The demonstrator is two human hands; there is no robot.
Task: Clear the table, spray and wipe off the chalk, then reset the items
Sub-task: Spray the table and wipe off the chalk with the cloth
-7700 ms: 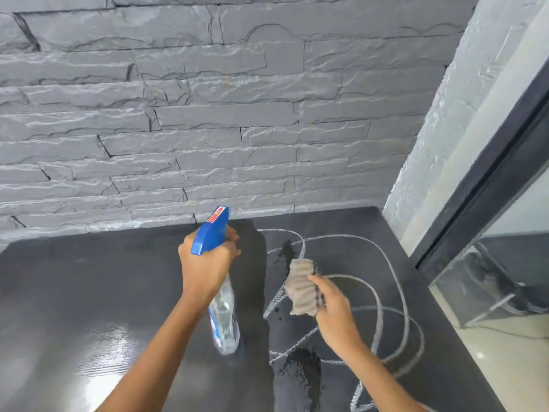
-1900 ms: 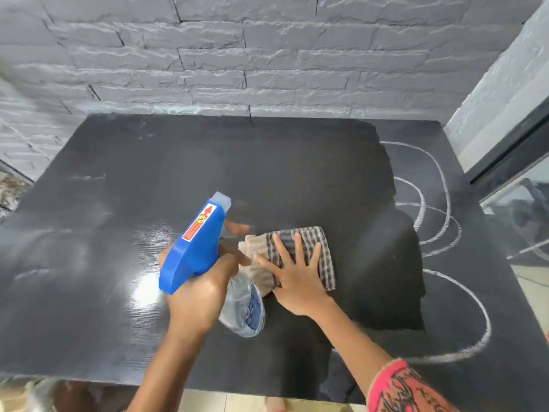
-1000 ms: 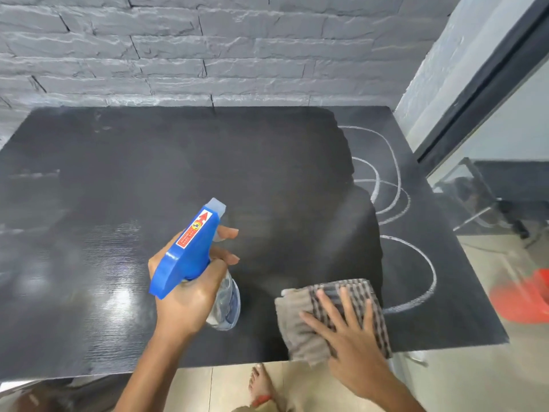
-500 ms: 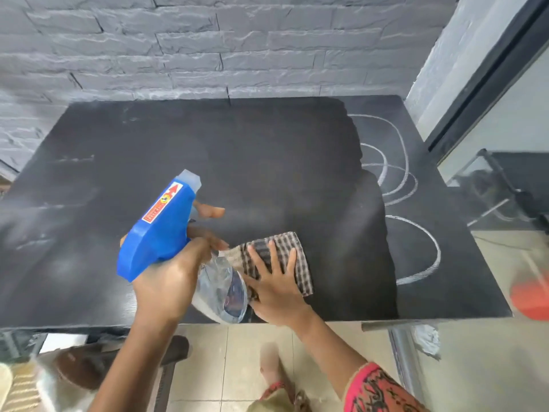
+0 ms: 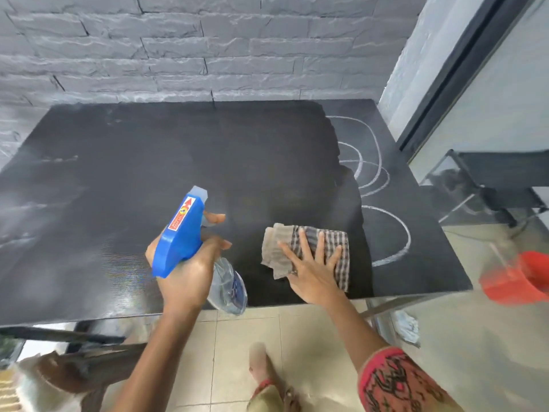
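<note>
Checked cloth (image 5: 309,251) lies flat near the table's (image 5: 148,162) front edge, right of centre, with the right hand (image 5: 312,272) spread open on top, fingers apart, pressing it down. Chalk loops (image 5: 386,209) curl toward the right edge. Left hand (image 5: 184,269) is clamped around the spray bottle (image 5: 184,233), held above the front edge.

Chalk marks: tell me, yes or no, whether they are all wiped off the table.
No: white chalk loops remain on the black table, right of the checked cloth.
</note>
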